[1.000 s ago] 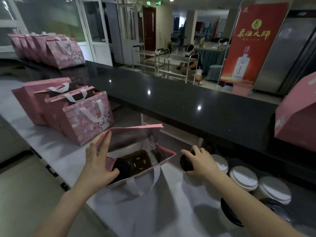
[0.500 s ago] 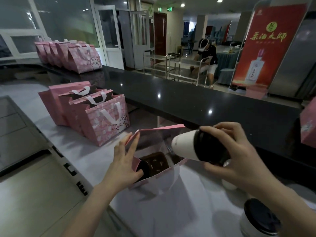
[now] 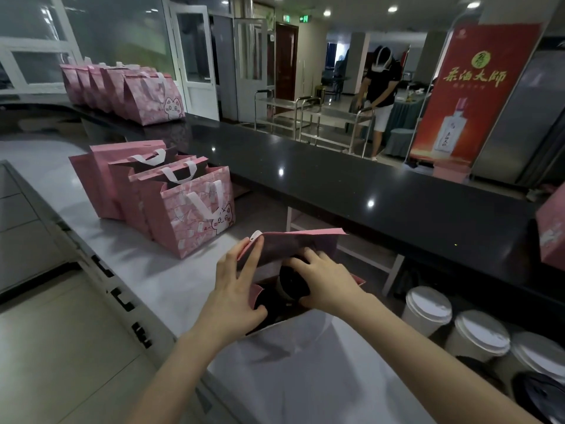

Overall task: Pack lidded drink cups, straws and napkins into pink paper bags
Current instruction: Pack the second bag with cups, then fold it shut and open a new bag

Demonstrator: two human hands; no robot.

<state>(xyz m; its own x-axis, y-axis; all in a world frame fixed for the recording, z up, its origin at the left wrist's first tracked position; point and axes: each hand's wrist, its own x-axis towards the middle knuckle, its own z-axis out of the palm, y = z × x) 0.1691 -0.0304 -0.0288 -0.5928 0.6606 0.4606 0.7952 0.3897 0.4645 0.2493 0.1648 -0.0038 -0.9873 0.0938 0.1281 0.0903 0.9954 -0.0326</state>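
Black-lidded and pale-bodied, the paper drink cup [image 3: 293,281] sits tilted in the grip of the right hand [image 3: 331,284], whose fingers curl over its dark lid as it hangs in the mouth of the open pink paper bag [image 3: 301,240]. The left hand [image 3: 237,296] has its fingers spread flat along the bag's near left edge, the thumb hooked over the rim, holding the opening wide. Deeper inside the bag something dark lies under the cup, too shadowed to make out. The bag stands on the pale grey table [image 3: 146,270], with bare surface to its left and toward the camera. Just right of it, three white-lidded cups [image 3: 428,306] stand in a row, and a black-lidded one [image 3: 539,394] is cut off at the lower right corner. Farther left on the table, a cluster of upright pink cat-print bags [image 3: 195,215] with white handles stands well apart. Behind runs a raised black counter [image 3: 367,191], carrying another row of pink bags [image 3: 134,93] at its far left end.
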